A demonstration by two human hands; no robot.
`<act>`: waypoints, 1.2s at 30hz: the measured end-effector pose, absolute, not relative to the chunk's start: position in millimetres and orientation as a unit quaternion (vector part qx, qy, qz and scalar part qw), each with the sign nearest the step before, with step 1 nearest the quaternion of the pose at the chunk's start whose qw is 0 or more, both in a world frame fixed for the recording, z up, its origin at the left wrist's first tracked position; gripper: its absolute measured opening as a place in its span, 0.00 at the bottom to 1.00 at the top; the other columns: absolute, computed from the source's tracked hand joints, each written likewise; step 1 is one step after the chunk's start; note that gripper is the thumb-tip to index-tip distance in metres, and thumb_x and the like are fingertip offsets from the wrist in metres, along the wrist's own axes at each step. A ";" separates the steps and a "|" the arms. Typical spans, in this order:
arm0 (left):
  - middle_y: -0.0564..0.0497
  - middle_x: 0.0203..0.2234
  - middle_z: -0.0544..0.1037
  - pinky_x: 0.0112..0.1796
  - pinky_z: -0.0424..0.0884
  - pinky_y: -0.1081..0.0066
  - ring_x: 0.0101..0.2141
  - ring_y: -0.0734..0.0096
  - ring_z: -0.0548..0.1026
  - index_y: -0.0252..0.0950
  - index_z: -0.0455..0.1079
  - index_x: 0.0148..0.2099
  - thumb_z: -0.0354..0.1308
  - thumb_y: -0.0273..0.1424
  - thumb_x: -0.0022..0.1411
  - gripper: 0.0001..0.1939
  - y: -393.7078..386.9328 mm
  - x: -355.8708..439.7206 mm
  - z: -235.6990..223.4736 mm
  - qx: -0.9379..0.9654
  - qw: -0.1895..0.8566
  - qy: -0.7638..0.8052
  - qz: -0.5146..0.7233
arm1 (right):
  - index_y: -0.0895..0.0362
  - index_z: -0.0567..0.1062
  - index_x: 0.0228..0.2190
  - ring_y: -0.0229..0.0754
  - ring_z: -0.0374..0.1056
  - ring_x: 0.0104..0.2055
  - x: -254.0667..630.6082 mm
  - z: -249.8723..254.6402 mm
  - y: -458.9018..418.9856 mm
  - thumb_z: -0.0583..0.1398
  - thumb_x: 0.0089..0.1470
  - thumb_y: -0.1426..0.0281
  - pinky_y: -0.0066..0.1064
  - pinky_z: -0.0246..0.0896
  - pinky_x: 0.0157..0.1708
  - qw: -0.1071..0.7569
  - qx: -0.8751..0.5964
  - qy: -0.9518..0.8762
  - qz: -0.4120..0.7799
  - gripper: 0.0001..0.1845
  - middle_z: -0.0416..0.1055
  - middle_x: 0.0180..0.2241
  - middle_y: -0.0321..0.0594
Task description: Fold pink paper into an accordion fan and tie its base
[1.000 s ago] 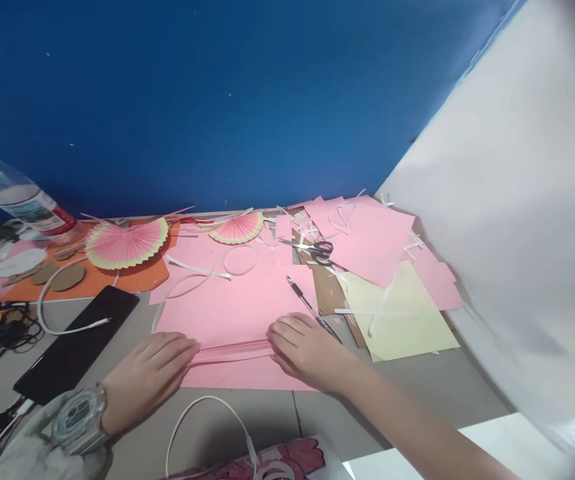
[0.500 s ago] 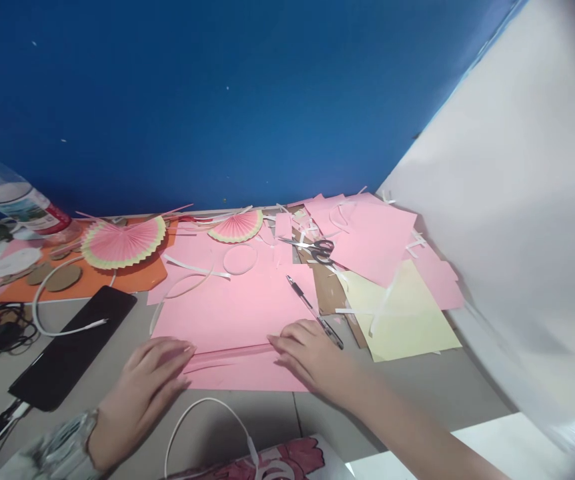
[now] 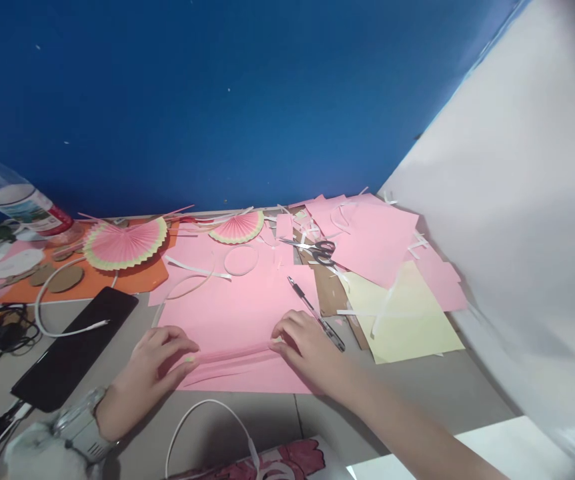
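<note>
A large sheet of pink paper (image 3: 232, 313) lies in front of me, with a narrow folded strip along its near part. My left hand (image 3: 160, 363), wearing a watch (image 3: 85, 427) at the wrist, pinches the left end of that fold between thumb and fingers. At the other end, my right hand (image 3: 305, 347) pinches the same fold. A black-and-clear pen (image 3: 316, 313) rests just beyond my right hand. Farther back are black-handled scissors (image 3: 320, 251), and two pink pleated fans with yellow edges, one larger (image 3: 125, 243) and one smaller (image 3: 237, 228).
On the left are a black phone (image 3: 77, 347), a white cable (image 3: 42, 303), cardboard discs (image 3: 66, 279) and a tilted plastic bottle (image 3: 22, 200). Yellow paper (image 3: 407, 320) and more pink sheets (image 3: 377, 233) lie right. A blue wall (image 3: 267, 100) rises behind.
Both hands have gone from lying flatter on the pink paper to pinching the fold's ends. The fold is raised slightly, and my left wrist has turned so the watch shows more.
</note>
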State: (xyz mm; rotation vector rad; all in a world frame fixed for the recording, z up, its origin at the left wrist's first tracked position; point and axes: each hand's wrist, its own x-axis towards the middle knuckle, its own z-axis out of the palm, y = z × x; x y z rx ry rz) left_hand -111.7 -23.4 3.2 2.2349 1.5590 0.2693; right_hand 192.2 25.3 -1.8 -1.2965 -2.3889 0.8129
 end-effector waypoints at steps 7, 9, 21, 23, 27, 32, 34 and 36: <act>0.50 0.37 0.72 0.43 0.67 0.63 0.41 0.64 0.69 0.39 0.66 0.40 0.50 0.40 0.64 0.11 -21.7 -105.5 12.0 0.787 0.269 0.553 0.056 | 0.56 0.69 0.30 0.43 0.64 0.39 188.5 3.9 20.2 0.61 0.53 0.72 0.37 0.58 0.40 0.120 -0.463 -0.834 0.273 0.04 0.69 0.35 0.39; 0.50 0.39 0.71 0.45 0.66 0.62 0.42 0.63 0.69 0.40 0.66 0.43 0.50 0.40 0.64 0.11 -22.9 -104.2 12.0 0.788 0.265 0.552 0.065 | 0.56 0.69 0.31 0.43 0.65 0.38 186.5 4.3 17.4 0.60 0.54 0.73 0.37 0.57 0.40 0.116 -0.463 -0.837 0.267 0.03 0.70 0.34 0.39; 0.50 0.40 0.75 0.44 0.68 0.66 0.42 0.66 0.72 0.40 0.66 0.48 0.50 0.38 0.65 0.12 -14.5 -94.9 25.0 0.833 0.230 0.498 0.080 | 0.56 0.68 0.32 0.42 0.61 0.40 186.0 11.1 18.7 0.55 0.60 0.72 0.38 0.51 0.43 0.155 -0.412 -0.874 0.207 0.04 0.69 0.36 0.39; 0.50 0.40 0.76 0.44 0.67 0.62 0.41 0.64 0.72 0.39 0.66 0.49 0.48 0.35 0.66 0.12 -14.3 -92.9 25.9 0.865 0.171 0.465 0.078 | 0.56 0.68 0.33 0.42 0.60 0.39 187.3 14.9 18.3 0.55 0.60 0.73 0.37 0.51 0.42 0.180 -0.408 -0.875 0.186 0.03 0.68 0.35 0.38; 0.49 0.39 0.77 0.42 0.68 0.61 0.39 0.63 0.73 0.37 0.66 0.49 0.48 0.33 0.66 0.12 -12.7 -86.3 25.0 0.891 0.084 0.437 0.087 | 0.55 0.68 0.33 0.41 0.60 0.38 188.8 18.6 16.8 0.54 0.60 0.74 0.36 0.51 0.40 0.215 -0.407 -0.871 0.171 0.04 0.68 0.34 0.38; 0.48 0.34 0.77 0.37 0.69 0.62 0.35 0.64 0.73 0.35 0.66 0.46 0.47 0.33 0.67 0.11 -6.5 -80.0 22.6 0.901 0.050 0.420 0.093 | 0.55 0.69 0.33 0.41 0.61 0.39 186.8 23.0 14.5 0.55 0.58 0.77 0.36 0.52 0.42 0.225 -0.432 -0.849 0.206 0.05 0.68 0.34 0.37; 0.49 0.33 0.76 0.36 0.69 0.64 0.33 0.65 0.73 0.35 0.66 0.45 0.48 0.34 0.67 0.10 -4.8 -79.2 22.8 0.899 0.075 0.422 0.088 | 0.56 0.69 0.32 0.40 0.62 0.38 186.2 23.6 15.2 0.56 0.58 0.77 0.35 0.53 0.42 0.225 -0.445 -0.836 0.229 0.05 0.68 0.33 0.36; 0.49 0.32 0.76 0.35 0.68 0.65 0.33 0.66 0.72 0.35 0.66 0.44 0.46 0.32 0.67 0.09 -4.2 -78.9 23.0 0.895 0.101 0.426 0.083 | 0.56 0.69 0.32 0.38 0.63 0.38 185.6 22.1 17.3 0.56 0.59 0.75 0.33 0.54 0.42 0.220 -0.451 -0.832 0.238 0.05 0.69 0.33 0.36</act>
